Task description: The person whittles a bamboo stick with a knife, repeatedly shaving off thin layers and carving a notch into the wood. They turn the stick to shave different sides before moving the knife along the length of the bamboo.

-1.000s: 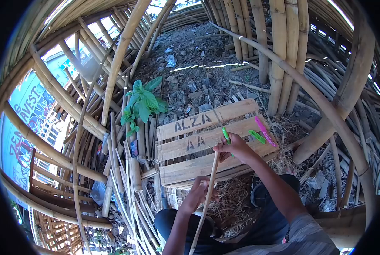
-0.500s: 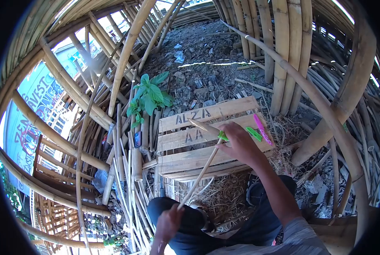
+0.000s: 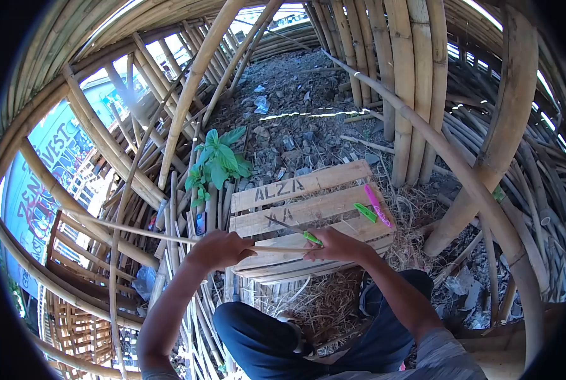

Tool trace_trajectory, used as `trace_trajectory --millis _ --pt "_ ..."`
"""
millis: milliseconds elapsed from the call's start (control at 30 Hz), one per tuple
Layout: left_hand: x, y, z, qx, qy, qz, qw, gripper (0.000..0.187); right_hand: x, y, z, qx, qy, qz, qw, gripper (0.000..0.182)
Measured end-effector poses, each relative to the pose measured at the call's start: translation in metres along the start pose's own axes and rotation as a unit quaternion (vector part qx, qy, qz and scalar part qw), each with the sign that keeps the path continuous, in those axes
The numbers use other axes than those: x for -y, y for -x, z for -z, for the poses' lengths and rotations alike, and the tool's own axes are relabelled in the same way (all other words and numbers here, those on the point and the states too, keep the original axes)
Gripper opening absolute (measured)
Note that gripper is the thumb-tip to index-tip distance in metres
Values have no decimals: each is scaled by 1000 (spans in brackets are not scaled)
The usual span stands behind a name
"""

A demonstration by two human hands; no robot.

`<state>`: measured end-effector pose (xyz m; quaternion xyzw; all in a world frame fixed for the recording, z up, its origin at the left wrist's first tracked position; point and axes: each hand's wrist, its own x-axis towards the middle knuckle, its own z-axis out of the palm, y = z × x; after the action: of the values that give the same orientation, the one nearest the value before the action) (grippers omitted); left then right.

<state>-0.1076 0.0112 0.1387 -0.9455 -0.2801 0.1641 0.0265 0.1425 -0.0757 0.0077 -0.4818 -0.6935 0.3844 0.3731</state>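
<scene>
A long thin bamboo stick crosses in front of me, its far part pointing left. My left hand is closed around it near its right part. At its right end, my right hand holds a knife with a green handle, the dark blade pointing left, and the fingers also touch the stick. Below the hands is a slatted wooden crate with dark lettering. On its right side lie a green knife sheath or handle and a pink one.
A leafy green plant grows left of the crate. Thin bamboo sticks lie at the lower left. A curved bamboo pole slants across the right, near thick upright poles. Straw and rubble cover the ground.
The stick has swung from slanting toward my lap to nearly level, pointing left. My left hand has moved up and closer to my right hand, which has lowered with the knife.
</scene>
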Motion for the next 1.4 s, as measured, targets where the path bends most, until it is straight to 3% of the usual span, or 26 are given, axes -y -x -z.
trace_trajectory --millis 33,67,100,167,233,267,333,367,400,433,467,533,567,633,767,867,967,1033,1067,1100,1167,1233,1300,1333,1367,1400 --pt "0 -6 9 17 -33 10 999 30 1 -1 -3 5 -45 -46 998 45" --pt "1 -10 14 12 -33 13 999 30 -5 -2 -6 -52 53 17 997 35" --pt "3 -13 17 -20 -67 13 997 26 -14 -4 -12 -51 55 21 997 35" --pt "-3 -11 19 -48 -100 15 994 24 -30 -9 -26 -151 -142 37 978 29" --pt "-18 -5 19 -385 -117 -47 914 31 -24 -11 -33 -160 -220 28 962 24" --pt "-27 1 7 -430 -22 -24 902 42 -18 -10 -37 -156 -270 17 950 23" --pt "-51 2 -57 -576 245 48 779 37 -12 -12 -48 -154 -319 9 935 23" --pt "-70 6 -82 -574 291 97 759 35 -12 -12 -58 -158 -390 7 907 26" --pt "-93 -7 -126 -576 500 81 641 36 -12 -11 -68 -161 -457 4 875 30" --pt "-115 -8 -162 -490 582 123 637 38 -6 -9 -77 -177 -454 -9 873 36" --pt "-144 -9 -179 -428 694 119 567 37 -9 -8 -91 -194 -474 -15 859 35" --pt "-186 -8 -214 -347 785 101 503 30 -10 -1 -120 -221 -511 -27 830 34" --pt "-205 -4 -215 -323 805 174 466 31 -9 4 -133 -232 -528 -32 817 34" --pt "-214 4 -231 -260 771 230 534 35 -8 13 -159 -267 -540 -69 795 33" --pt "-220 7 -229 -319 767 273 485 36 -1 23 -183 -293 -548 -105 777 30" --pt "-222 18 -232 -366 697 270 555 37 4 32 -191 -286 -552 -110 775 22" --pt "-234 28 -242 -351 697 293 552 34 -3 49 -202 -252 -513 -146 808 9" --pt "-243 37 -258 -331 698 299 561 33 0 60 -210 -280 -560 -105 773 6" --pt "-248 42 -267 -312 696 305 571 32 -9 67 -219 -290 -556 -114 771 19" --pt "-253 47 -275 -311 698 304 569 32 -10 74 -225 -291 -553 -116 772 19" --pt "-262 57 -288 -296 712 300 562 31 -8 88 -234 -309 -581 -135 741 5" --pt "-264 65 -288 -291 723 307 547 29 -14 96 -240 -309 -581 -137 741 5" --pt "-262 72 -285 -220 781 300 501 25 -19 100 -246 -352 -556 -206 724 12" --pt "-256 72 -283 -216 783 302 499 25 -23 100 -247 -364 -577 -201 703 24" --pt "-242 68 -274 -189 779 285 526 25 -30 95 -243 -365 -576 -207 701 24" --pt "-242 74 -271 -150 779 274 544 28 -35 99 -238 -353 -528 -239 735 29"
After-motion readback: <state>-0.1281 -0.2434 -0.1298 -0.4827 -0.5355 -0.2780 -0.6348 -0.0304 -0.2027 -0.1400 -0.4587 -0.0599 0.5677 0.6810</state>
